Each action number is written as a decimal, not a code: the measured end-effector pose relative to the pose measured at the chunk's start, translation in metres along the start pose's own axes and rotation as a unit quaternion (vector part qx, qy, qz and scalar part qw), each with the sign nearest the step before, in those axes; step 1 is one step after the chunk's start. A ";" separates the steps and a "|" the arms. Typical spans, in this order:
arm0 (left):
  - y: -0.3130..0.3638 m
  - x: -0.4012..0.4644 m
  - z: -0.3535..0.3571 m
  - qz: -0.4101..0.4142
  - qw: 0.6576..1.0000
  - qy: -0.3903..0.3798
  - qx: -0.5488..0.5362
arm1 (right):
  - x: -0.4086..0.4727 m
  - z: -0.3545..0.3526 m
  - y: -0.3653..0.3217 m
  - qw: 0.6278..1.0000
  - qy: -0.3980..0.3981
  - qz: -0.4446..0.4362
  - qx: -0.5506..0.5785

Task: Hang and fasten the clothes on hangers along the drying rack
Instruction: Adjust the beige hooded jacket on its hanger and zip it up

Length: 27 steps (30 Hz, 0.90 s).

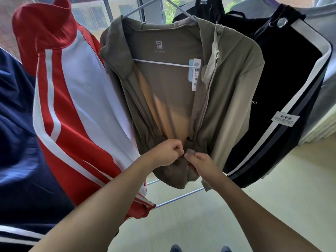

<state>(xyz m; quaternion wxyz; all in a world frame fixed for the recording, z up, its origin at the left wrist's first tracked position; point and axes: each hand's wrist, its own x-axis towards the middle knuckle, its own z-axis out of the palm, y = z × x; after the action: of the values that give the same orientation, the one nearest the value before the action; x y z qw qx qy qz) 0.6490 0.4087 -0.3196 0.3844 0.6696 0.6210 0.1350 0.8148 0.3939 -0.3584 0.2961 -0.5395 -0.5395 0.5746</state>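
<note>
An olive zip jacket (229, 91) hangs open on a white hanger (160, 63) in the middle of the view, with paper tags (195, 70) dangling inside. At the bottom hem, my left hand (168, 151) pinches the left front edge with curled fingers. My right hand (198, 163) grips the right front edge beside it. The two hands almost touch at the foot of the zipper. The zipper's ends are hidden between my fingers.
A red and white jacket (72, 106) hangs to the left, with a navy garment (18, 142) beyond it. A black jacket with white stripes (283, 79) hangs to the right. Grey rack bars (180, 197) run below the hem. Pale floor (272, 206) lies underneath.
</note>
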 end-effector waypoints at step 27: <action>-0.005 -0.008 -0.013 0.183 0.977 -0.009 0.107 | 0.012 -0.015 -0.013 0.955 -0.090 0.206 0.195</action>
<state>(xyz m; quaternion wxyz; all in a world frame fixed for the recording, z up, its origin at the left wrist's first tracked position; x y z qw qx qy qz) 0.6347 0.4052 -0.3120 0.2846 0.8102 0.4957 0.1297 0.8227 0.4124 -0.3473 0.2208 -0.5166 -0.3184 0.7636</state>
